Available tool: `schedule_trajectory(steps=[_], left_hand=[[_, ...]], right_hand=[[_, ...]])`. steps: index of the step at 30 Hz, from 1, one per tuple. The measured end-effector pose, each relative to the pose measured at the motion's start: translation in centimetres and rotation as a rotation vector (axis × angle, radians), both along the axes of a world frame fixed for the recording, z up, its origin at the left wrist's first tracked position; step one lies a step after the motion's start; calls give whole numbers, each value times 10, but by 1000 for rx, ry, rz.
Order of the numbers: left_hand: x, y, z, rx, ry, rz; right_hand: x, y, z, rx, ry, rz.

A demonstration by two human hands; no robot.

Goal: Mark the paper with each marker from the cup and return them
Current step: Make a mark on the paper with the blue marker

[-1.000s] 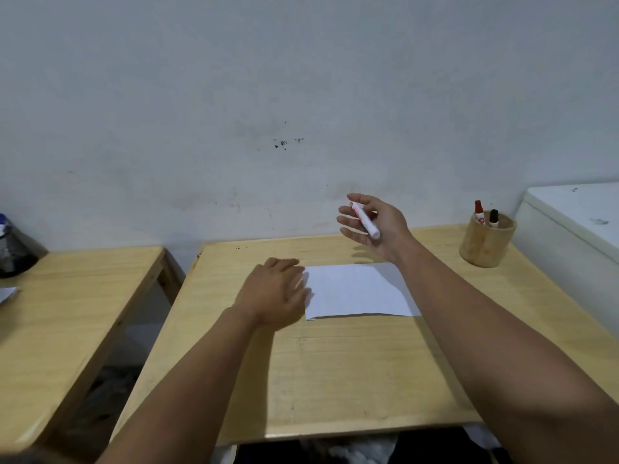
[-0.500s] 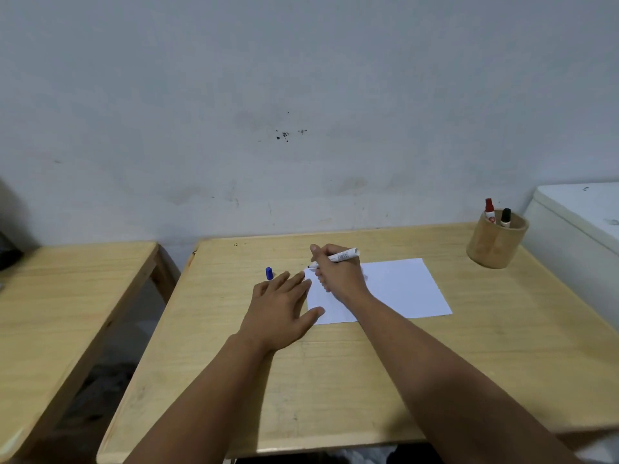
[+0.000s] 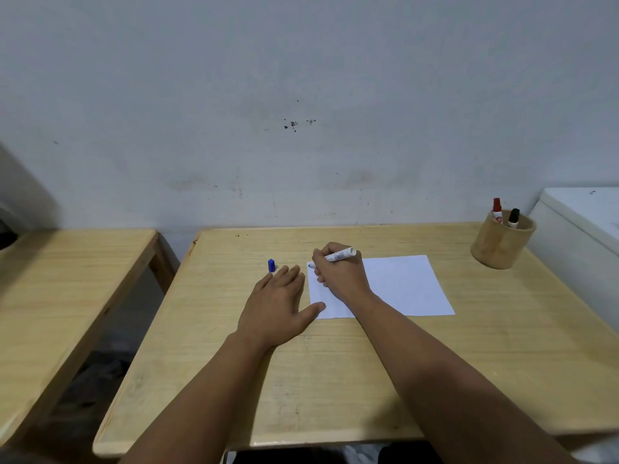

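A white sheet of paper lies flat on the wooden table. My right hand grips a white marker with its tip on the paper's far left corner. My left hand rests flat on the table, fingers spread, thumb touching the paper's left edge. A blue marker cap stands on the table just beyond my left fingertips. A round wooden cup at the far right holds a red-capped marker and a black-capped marker.
A second wooden table stands to the left across a gap. A white appliance sits right beside the cup. A grey wall backs the tables.
My right hand brought the marker down from the air to the paper's left corner. My left hand flattened on the table, uncovering the blue cap.
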State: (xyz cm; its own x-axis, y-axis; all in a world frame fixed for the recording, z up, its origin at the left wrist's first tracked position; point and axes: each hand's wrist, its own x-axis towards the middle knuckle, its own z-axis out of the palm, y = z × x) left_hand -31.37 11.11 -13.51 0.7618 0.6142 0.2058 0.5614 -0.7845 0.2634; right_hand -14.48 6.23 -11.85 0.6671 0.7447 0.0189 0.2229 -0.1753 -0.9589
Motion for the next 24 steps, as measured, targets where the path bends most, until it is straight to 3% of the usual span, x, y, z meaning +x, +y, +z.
schedule_trajectory(steps=[8,13,17,20,24], left_hand=[[1,2,-2,6,-25,-2],[0,1,-1,-18,-27,2],[0,1,1,-25,-22,1],[0,0,3,-17,-8,-5],[-2,-1,12,44,-136,16]], right_hand=[[1,4,-3,-26,-43,-2],[1,2,0,-28,41,-1],[2,0,19,153,218,-63],[13,4,44,266,177,-136],[34,-5,77,300,329,-110]])
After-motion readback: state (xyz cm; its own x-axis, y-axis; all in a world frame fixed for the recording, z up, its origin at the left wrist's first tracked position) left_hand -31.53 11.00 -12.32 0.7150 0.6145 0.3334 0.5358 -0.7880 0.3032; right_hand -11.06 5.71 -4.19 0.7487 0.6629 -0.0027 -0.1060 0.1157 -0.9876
